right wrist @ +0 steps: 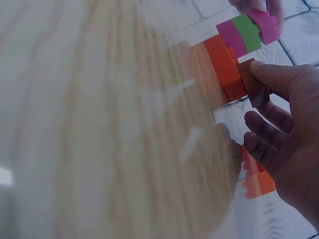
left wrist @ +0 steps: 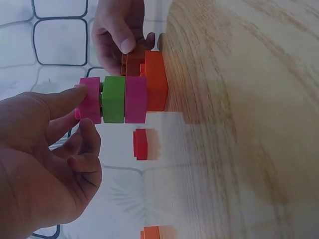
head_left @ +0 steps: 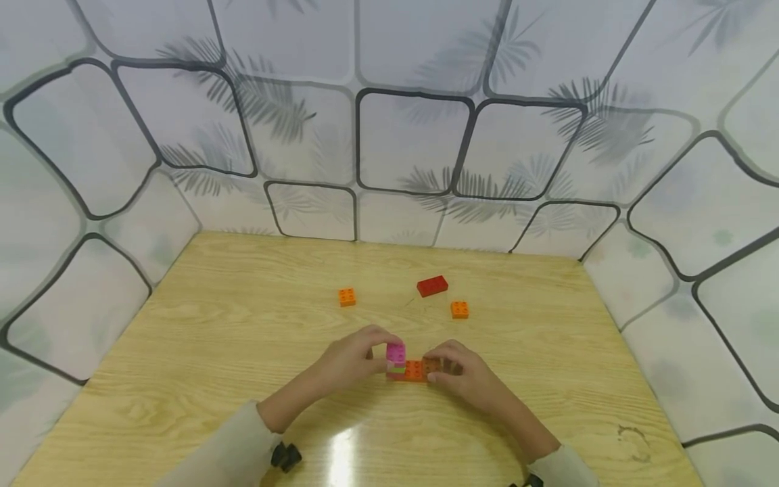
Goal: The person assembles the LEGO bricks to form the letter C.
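Observation:
My left hand [head_left: 347, 360] pinches a pink brick [head_left: 395, 353] between thumb and fingers. In the left wrist view, this brick sits over a green brick [left wrist: 113, 99], with a narrow gap between them. Below the green one is a second pink brick [left wrist: 135, 99], standing on one end of a long orange-red brick [head_left: 414, 370] on the table. At its other end, my right hand [head_left: 471, 380] pinches a brown brick [right wrist: 254, 83] with thumb and fingertips. The brown brick looks slightly tilted in the right wrist view; whether it is fully seated I cannot tell.
Beyond the hands lie a red brick [head_left: 433, 286], a small orange brick [head_left: 347, 297] on the left and another small orange brick [head_left: 459, 310] on the right. A patterned white wall covering [head_left: 402, 216] borders the wooden table [head_left: 243, 304] at the back and sides.

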`<state>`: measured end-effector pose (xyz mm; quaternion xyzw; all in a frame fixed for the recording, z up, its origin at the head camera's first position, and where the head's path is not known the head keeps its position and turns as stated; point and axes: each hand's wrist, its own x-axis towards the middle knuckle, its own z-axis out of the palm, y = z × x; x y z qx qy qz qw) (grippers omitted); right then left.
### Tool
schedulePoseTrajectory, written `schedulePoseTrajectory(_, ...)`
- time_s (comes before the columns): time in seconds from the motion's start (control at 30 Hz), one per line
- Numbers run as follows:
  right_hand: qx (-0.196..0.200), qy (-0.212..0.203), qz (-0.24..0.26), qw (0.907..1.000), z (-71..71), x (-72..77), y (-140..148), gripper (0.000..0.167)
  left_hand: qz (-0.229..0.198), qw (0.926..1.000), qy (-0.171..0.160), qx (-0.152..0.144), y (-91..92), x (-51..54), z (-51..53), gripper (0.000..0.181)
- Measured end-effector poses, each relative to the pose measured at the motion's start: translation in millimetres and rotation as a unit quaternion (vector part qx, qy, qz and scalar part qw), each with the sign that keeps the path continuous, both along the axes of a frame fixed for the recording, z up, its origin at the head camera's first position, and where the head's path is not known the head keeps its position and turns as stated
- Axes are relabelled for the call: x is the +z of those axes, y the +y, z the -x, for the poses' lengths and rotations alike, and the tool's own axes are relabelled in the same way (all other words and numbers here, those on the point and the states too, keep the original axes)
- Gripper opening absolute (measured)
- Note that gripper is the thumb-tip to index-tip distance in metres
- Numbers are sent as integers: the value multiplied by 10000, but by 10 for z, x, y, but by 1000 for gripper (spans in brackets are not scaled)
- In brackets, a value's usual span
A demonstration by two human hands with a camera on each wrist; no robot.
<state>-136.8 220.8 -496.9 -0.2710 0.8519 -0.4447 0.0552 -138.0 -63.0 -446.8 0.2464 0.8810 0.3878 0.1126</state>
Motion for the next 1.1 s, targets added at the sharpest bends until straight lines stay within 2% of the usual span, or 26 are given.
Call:
schedulePoseTrajectory(0.23, 5, 46, 23, 10000, 7, -20, 1, 28, 66, 9995, 260, 174, 37, -13, -20, 31)
schedulePoseTrajectory(0.63, -20, 8, 95, 10000, -6, -12, -4, 27, -51, 9993, 240, 267, 43, -46, -17, 31)
schedulePoseTrajectory(0.8, -45, -38, 115, 9999, -5, -14, -12, 28, -20, 9989, 336, 337, 47, -87, -8, 32)
schedulePoseTrajectory(1.1, -72, 41, -37, 10000, 17, -47, -1, 29, -288, 9976, 508, 386, 61, -150, -21, 31)
